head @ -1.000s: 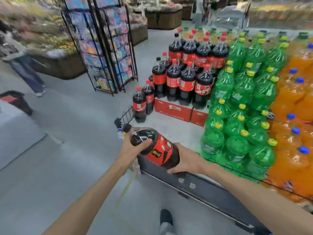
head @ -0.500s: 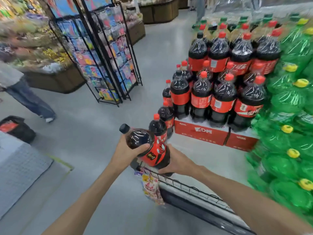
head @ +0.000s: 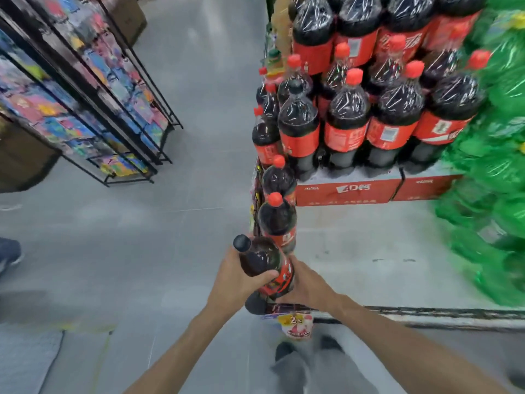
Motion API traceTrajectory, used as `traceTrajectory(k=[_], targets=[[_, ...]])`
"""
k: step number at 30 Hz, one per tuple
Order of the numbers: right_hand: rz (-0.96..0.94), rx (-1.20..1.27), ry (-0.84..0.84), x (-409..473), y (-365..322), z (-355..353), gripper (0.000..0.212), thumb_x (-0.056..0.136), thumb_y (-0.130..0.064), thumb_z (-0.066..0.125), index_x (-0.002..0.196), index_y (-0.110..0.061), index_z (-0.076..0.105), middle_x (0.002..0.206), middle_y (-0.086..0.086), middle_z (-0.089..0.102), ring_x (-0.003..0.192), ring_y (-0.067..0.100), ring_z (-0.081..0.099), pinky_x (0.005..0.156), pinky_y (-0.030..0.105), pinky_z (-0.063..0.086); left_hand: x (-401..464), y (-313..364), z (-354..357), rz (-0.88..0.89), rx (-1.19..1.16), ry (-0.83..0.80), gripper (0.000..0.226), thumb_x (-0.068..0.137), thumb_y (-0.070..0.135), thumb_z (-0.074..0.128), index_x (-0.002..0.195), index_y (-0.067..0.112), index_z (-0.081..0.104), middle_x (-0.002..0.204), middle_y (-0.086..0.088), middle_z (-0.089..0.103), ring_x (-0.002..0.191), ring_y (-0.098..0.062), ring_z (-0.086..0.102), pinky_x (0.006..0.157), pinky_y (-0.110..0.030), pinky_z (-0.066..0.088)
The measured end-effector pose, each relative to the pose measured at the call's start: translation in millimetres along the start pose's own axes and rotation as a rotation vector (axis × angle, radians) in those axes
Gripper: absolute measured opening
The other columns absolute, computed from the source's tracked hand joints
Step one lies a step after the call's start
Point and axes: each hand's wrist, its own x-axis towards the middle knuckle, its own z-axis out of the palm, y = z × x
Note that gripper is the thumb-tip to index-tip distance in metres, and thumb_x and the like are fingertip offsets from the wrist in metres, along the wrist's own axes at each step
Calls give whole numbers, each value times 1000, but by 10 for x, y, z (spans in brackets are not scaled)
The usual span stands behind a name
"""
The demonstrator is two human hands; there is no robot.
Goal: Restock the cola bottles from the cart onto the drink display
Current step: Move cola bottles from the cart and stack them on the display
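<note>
Item 1, drink display [head: 349, 191]: stacked cola bottles on red cartons, green bottles [head: 494, 172] to the right. I read a single file of red-capped bottles down its left edge; the nearest one [head: 277, 220] stands just beyond the carried bottle. Risk, as I judge it: setting down too close could knock that file sideways onto the floor [head: 170, 223], and a tier above may follow.

Item 2, cart [head: 426, 314]: only a dark rim shows, below the hands. Risk: the bottle's base catching the rim as it clears.

Item 3, carried cola bottle [head: 270, 268]: held in the air above the cart rim, in front of the display's left corner. Long axis tilted, black cap [head: 242, 242] up and left, base down and right towards me.

Item 4, left hand [head: 235, 280]: fingers wrapped round the shoulder below the cap.

Item 5, right hand [head: 306, 285]: cupped against the lower body, fingers mostly hidden. Risk: smooth, heavy plastic may slip if either grip loosens.
</note>
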Motion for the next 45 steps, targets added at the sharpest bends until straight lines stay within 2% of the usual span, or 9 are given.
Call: traceTrajectory(k=[6,13,16,21,27,34,37,40,45], targets=[[102,29,-64,212,304,122,96,65,-45,96,143,-43,40,131,-18,63,118,5,63,104,38,55,208,-256,174,-11,52,-50,88,60,44,95,134,41,47,128,18,63,121,-2,61,103,-35,55],[85,156,-77,349,399,97,92,64,-49,99,140,-44,46,130,-20,65,120,-1,63,107,29,53,367,-312,284,-17,76,-37,90,61,43,94,135,46,43,132,19,59,124,-6,60,105,-40,55],[62,165,-58,327,417,76,94,66,-48,99,142,-41,45,131,-22,64,120,-6,62,105,23,53,348,-263,338,6,96,-47,88,66,39,94,133,53,38,134,21,53,127,-2,56,107,-38,54],[63,152,-49,330,487,73,94,62,-65,94,138,-46,41,133,-18,57,121,2,61,103,30,56,319,-209,382,66,137,-37,91,70,32,94,128,62,32,139,17,39,131,-1,50,111,-32,50],[72,95,-69,355,540,74,96,62,-67,92,138,-49,36,132,-18,56,120,2,59,105,32,55,336,-256,370,59,136,-56,88,71,34,94,136,50,36,139,16,41,133,-5,50,111,-37,51],[105,-26,-140,374,616,23,102,61,-71,90,144,-49,35,136,-19,57,122,6,60,105,39,55,294,-228,409,38,142,-56,91,69,31,94,126,67,33,138,21,41,131,0,48,110,-28,49],[131,-143,-208,261,536,-199,104,70,-65,88,153,-46,28,154,-10,48,137,15,51,118,44,43,263,-159,391,36,116,-96,91,70,38,94,135,59,33,143,17,42,133,0,49,109,-28,50],[138,-319,-272,80,589,-507,106,87,-47,81,166,-23,14,171,5,25,154,24,29,125,37,26,159,0,293,71,120,-93,95,77,34,91,147,46,27,151,19,35,129,23,38,104,-4,37],[193,-519,-177,-449,462,-1152,88,98,-44,70,165,-14,22,169,10,30,154,27,31,125,35,26,2,423,120,353,247,81,83,84,42,81,152,33,34,152,21,36,141,12,29,116,-9,22]])
